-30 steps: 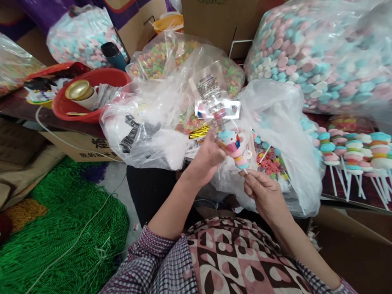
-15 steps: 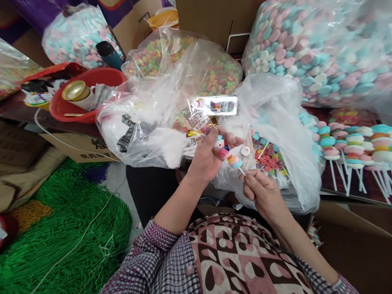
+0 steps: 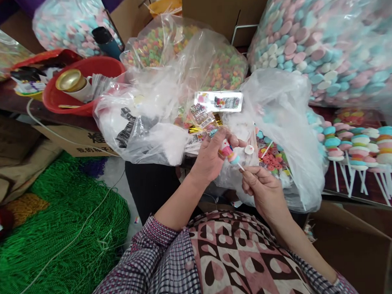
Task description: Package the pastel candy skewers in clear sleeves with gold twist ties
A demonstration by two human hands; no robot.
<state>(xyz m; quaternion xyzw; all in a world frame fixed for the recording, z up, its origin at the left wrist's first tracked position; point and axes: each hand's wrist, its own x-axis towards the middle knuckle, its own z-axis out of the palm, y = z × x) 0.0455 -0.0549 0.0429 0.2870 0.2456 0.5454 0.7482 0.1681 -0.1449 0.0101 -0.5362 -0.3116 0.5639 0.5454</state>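
While I hold candy stick (image 3: pixel 230 154) over lap: stacked round soft discs, pink and blue, on thin white rod. Crinkled clear sleeve (image 3: pixel 214 105) covers its top. Open bag (image 3: pixel 288 131) just beyond; little free room. My left hand (image 3: pixel 212 157) clenched around candy. My right hand (image 3: pixel 260 189) pinches rod end.

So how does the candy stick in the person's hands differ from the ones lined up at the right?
The held candy skewer sits inside a clear wrapper, tilted, gripped by the left hand and right hand. The finished skewers lie bare, side by side on the table, untouched. Both are pastel discs stacked on white sticks.
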